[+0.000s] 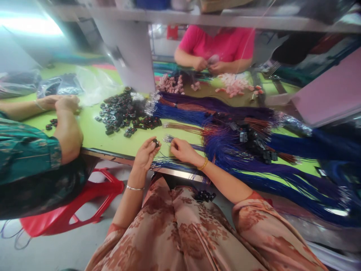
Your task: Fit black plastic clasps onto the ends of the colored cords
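My left hand (146, 152) is raised just over the table's near edge, its fingers pinched on a small black plastic connector (156, 142). My right hand (183, 149) is close beside it, fingers pinched on the end of a thin wire (168, 139) with a bare metal tip. Under both hands lie blue wires (180, 165) along the table edge. A few black connectors (205, 195) rest on my lap.
A green table (98, 133) holds a heap of black connectors (124, 113) and big bundles of blue, purple and red wires (239, 131). A person in green sits at left on a red stool (73, 214). Across the table a person in pink handles pink parts (234, 84).
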The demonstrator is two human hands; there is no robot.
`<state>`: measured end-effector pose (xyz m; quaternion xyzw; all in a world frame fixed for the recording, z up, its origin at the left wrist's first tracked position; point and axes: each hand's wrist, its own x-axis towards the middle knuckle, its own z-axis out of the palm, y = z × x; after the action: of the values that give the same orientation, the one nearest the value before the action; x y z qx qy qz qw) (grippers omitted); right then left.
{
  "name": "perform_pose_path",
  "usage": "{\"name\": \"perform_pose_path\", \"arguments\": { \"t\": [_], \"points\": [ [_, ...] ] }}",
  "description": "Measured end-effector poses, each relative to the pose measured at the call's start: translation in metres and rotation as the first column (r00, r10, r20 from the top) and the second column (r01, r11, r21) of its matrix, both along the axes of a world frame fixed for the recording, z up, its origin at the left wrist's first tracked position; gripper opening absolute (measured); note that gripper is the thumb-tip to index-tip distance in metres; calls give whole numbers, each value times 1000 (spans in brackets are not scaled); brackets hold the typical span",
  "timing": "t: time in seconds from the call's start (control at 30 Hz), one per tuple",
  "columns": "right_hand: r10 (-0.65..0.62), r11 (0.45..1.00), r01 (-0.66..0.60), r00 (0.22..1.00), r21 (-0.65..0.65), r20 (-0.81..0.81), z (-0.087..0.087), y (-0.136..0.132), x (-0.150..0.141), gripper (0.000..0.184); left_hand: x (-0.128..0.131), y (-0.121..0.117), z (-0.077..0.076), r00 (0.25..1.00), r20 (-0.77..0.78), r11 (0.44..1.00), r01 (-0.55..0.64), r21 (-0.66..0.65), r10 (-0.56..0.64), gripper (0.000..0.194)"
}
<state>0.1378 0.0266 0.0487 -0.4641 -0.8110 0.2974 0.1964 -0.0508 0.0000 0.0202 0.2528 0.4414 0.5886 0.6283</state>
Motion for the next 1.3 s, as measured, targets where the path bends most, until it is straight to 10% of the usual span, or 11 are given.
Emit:
{"name": "perform_pose_path", "arguments": {
  "t": [0.23,1.3],
  "points": [
    [-57,986,-15,907,-167,-417,1,-3,1,16,12,-6,4,993,86,996,86,-18,-84,31],
    [-29,997,10,968,-77,-249,-6,-6,1,18,34,-17,3,991,-97,995,91,35,-87,35]
  ]
}}
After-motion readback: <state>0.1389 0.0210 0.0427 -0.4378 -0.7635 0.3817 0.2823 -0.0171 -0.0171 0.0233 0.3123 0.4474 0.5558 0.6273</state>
